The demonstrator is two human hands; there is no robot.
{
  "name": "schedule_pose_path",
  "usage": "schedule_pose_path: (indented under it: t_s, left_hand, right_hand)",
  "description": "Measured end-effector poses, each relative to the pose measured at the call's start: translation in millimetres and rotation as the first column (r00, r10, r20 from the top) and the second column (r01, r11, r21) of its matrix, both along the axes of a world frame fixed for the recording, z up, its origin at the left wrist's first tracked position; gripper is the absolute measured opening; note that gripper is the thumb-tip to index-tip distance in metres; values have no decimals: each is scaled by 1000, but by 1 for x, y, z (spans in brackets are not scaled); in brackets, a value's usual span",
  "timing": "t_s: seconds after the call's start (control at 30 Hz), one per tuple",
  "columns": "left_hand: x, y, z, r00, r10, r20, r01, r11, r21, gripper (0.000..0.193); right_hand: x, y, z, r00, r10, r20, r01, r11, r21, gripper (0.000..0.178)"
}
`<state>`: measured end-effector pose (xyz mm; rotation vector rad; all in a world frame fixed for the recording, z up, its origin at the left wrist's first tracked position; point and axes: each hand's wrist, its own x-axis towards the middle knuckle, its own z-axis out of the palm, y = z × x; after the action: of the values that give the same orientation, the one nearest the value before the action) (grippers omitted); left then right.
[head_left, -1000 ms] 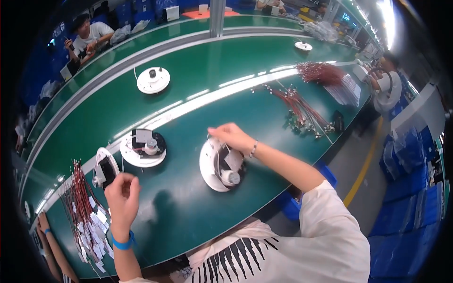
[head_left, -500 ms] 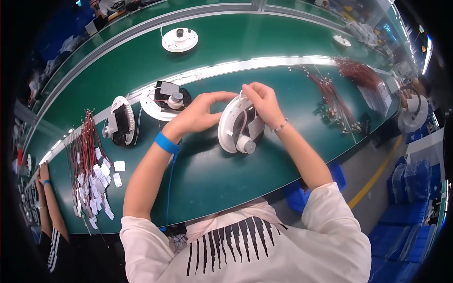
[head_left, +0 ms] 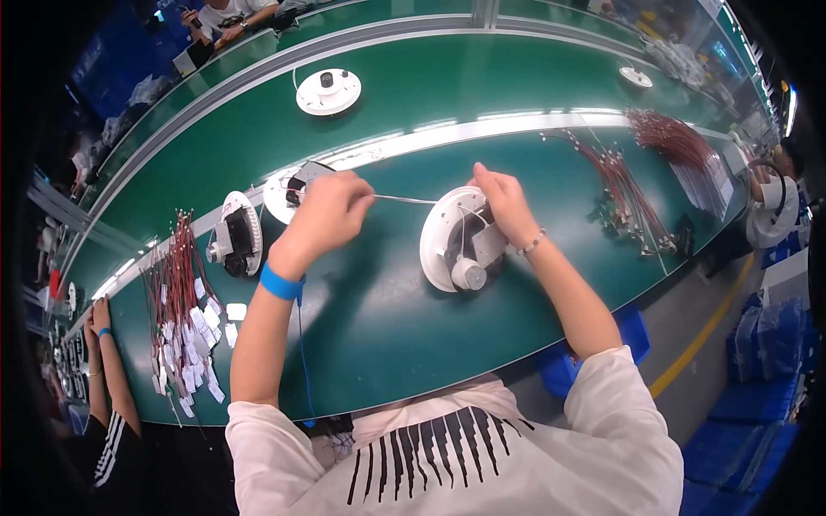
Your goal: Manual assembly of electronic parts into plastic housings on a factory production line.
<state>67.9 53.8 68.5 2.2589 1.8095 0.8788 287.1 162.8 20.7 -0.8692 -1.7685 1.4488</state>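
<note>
My left hand [head_left: 331,213] is closed in a pinch on a thin white cable [head_left: 403,199]. The cable stretches taut from its fingers to the rim of a round white housing [head_left: 436,236]. That housing is tilted up on edge, its back showing a black part, a grey plate and a small white motor-like cylinder [head_left: 469,275]. My right hand [head_left: 508,206] grips the housing at its upper right rim, thumb raised. Behind my left hand lies a second white housing [head_left: 277,196], partly hidden. Another housing [head_left: 237,234] stands on edge to its left.
Labelled red wires [head_left: 185,318] lie on the left of the green table [head_left: 370,344]. More wire bundles [head_left: 680,155] lie at the right. A white round unit [head_left: 329,92] sits on the green belt beyond the metal rail. A blue bin [head_left: 632,335] is below the table edge.
My left hand has let go of the housing's rim area and moved left, drawing the white cable out straight. My right hand stays at the rim. The whole view has shifted slightly.
</note>
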Motion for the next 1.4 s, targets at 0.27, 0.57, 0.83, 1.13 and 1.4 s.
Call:
schedule_pose_path:
  t_s: [0.27,0.57,0.83,1.13,1.4]
  left_hand:
    - [-18,22,40,928,247,-279,-270,962,-47,13]
    - [-101,87,44,974,192,-116,-220,918,-329,48]
    - [-169,117,-26,855,351,-382,-427,894,-134,44]
    - [-156,124,-44,781,347,-520,-475,870,-133,28]
    - [-150,122,-51,521,538,-663,-700,713,28,16]
  right_hand:
    - [-21,11,14,998,-57,13,57,998,-1,34]
    - [-60,58,-5,952,-251,174,200,943,265,40]
    - [11,53,103,798,-578,-170,285,113,952,38]
    - [20,60,142,831,-517,-206,322,145,935,37]
    - [4,50,200,834,-376,-404,475,118,872,37]
